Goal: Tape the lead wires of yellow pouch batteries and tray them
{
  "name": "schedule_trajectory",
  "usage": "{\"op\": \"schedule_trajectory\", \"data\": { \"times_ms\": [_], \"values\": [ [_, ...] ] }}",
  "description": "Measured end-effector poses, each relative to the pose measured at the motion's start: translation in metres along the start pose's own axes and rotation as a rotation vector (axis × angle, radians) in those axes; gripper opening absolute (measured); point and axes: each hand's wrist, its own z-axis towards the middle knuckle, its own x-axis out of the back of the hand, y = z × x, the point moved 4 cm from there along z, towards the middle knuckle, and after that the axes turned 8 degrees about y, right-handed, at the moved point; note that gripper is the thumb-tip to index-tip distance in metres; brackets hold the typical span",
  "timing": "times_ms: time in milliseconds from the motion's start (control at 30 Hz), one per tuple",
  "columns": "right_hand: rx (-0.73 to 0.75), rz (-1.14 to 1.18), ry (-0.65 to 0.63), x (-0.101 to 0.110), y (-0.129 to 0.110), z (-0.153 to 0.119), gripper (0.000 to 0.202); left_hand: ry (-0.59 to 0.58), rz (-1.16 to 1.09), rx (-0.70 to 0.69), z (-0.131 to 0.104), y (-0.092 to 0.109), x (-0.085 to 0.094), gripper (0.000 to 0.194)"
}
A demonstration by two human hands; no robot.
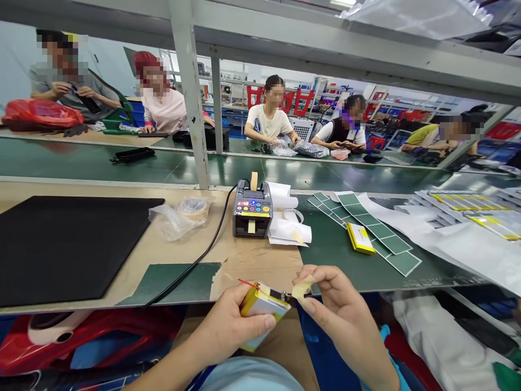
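My left hand [232, 327] grips a flat battery pack [266, 309] with yellow edges and a silvery-white face, tilted above my lap. A red wire sticks out from its top left corner, and small dark parts lie along its upper edge. Between the thumb and fingers of my right hand [340, 315] is a piece of pale yellow tape [303, 288], close to the pack's upper right corner. Whether the tape touches the pack cannot be made out. Beyond my hands stands a tape dispenser [253, 209] with lit buttons and a strip of tape at its front.
A black mat [73, 247] lies at the left, beside a bagged tape roll [192, 209]. Yellow battery packs [360, 238] rest on green label sheets [376, 222] at the right. A black cable crosses the table. Several people sit beyond the metal frame.
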Motion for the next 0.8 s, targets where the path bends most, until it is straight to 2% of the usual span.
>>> {"op": "schedule_trajectory", "data": {
  "times_ms": [133, 333, 500, 567, 667, 800],
  "values": [
    [-0.076, -0.114, -0.013, -0.004, 0.006, 0.001, 0.027, -0.043, -0.016, -0.004, 0.000, 0.004, -0.004, 0.028],
    [0.047, -0.164, 0.000, -0.009, 0.011, -0.001, 0.023, -0.084, -0.099, 0.085, -0.002, 0.001, -0.005, 0.037],
    [0.010, -0.111, -0.038, -0.003, 0.005, 0.005, 0.035, -0.075, -0.139, 0.068, -0.001, -0.003, -0.002, 0.038],
    [-0.009, -0.092, -0.030, 0.002, -0.002, 0.008, 0.030, -0.075, -0.136, 0.047, 0.000, -0.002, -0.002, 0.037],
    [-0.040, -0.100, -0.056, 0.005, -0.008, 0.011, 0.010, -0.062, -0.105, 0.035, 0.000, 0.000, -0.002, 0.035],
    [-0.059, -0.115, -0.117, 0.002, -0.010, 0.011, 0.015, -0.060, -0.045, 0.004, 0.001, 0.003, -0.003, 0.030]
  ]
}}
